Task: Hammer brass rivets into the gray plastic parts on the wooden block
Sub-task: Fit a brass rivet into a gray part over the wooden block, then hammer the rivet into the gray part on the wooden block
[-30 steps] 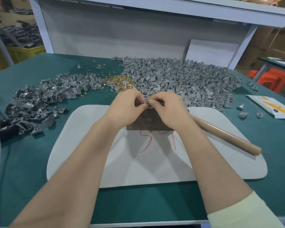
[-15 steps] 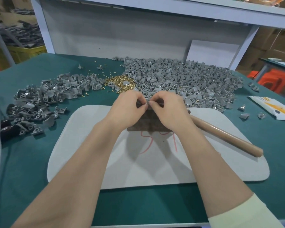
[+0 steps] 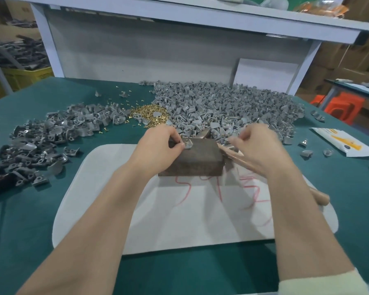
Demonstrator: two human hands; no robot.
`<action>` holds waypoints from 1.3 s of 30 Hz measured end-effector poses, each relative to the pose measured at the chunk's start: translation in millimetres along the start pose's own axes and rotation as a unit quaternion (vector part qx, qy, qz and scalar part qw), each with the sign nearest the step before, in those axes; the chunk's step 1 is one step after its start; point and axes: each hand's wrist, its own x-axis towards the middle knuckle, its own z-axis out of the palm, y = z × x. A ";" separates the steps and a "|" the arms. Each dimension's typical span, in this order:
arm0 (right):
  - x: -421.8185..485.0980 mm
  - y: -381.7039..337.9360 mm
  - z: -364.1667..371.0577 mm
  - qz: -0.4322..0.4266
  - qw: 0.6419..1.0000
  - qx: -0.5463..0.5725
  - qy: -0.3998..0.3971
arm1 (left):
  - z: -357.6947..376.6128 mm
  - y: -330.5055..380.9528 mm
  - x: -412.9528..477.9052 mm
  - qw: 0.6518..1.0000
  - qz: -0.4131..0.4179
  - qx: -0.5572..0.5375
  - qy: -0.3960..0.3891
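L hand (image 3: pixel 160 146) pinches one gray part (image 3: pixel 187 143) at the fingertips, holding it on the far-left corner of the block (image 3: pixel 197 160) so it cannot skid under a blow. A brass speck shows at the part; whether a rivet is seated cannot be told. R hand (image 3: pixel 259 147) is apart from L, blurred, fingers curled over the hammer (image 3: pixel 320 198) handle beside the block; grip closed or not: cannot tell. Block sits on the mat (image 3: pixel 179 220), prob. to damp impact. Rivets (image 3: pixel 150 114) and the heap (image 3: pixel 232 105) of parts lie just beyond, near for reloading. Likely next: take hammer, strike.
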 end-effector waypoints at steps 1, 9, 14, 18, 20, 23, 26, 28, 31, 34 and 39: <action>-0.5 7.5 -3.5 0.029 0.995 -0.058 -0.070 | -0.3 0.7 0.4 1.000 -0.002 0.001 -0.001; 5.6 15.7 -3.5 0.007 0.989 -0.051 -0.137 | -2.7 1.5 0.9 1.000 -0.027 -0.005 -0.014; 1.5 18.1 -15.8 0.008 0.990 0.113 -0.079 | -5.2 -0.1 1.9 0.999 -0.027 0.004 -0.028; -12.2 7.2 -20.3 -0.060 0.951 0.277 -0.126 | -6.7 -2.0 3.0 0.999 -0.039 0.008 -0.027; -16.9 1.5 -20.5 -0.107 0.946 0.281 -0.124 | -7.5 -3.6 3.5 0.998 -0.053 0.017 -0.012; -18.2 -3.1 -21.4 -0.170 0.965 0.189 -0.064 | -7.5 -5.9 4.1 0.996 -0.080 0.021 0.016; -16.6 -4.0 -25.5 -0.207 0.967 0.148 -0.013 | -6.6 -6.9 3.9 0.995 -0.093 0.015 0.039; -18.3 -4.4 -26.6 -0.222 0.967 0.127 -0.003 | -5.4 -7.4 3.4 0.994 -0.099 0.004 0.049; -23.3 -8.0 -24.5 -0.247 0.963 0.107 0.007 | -3.9 -8.2 3.1 0.993 -0.107 -0.014 0.057; -24.0 -9.0 -26.9 -0.252 0.960 0.120 0.026 | -1.6 -9.2 4.6 0.992 -0.114 -0.020 0.058; -27.8 -14.1 -23.4 -0.279 0.958 -0.008 -0.066 | -0.5 -9.2 5.5 0.988 -0.137 -0.039 0.057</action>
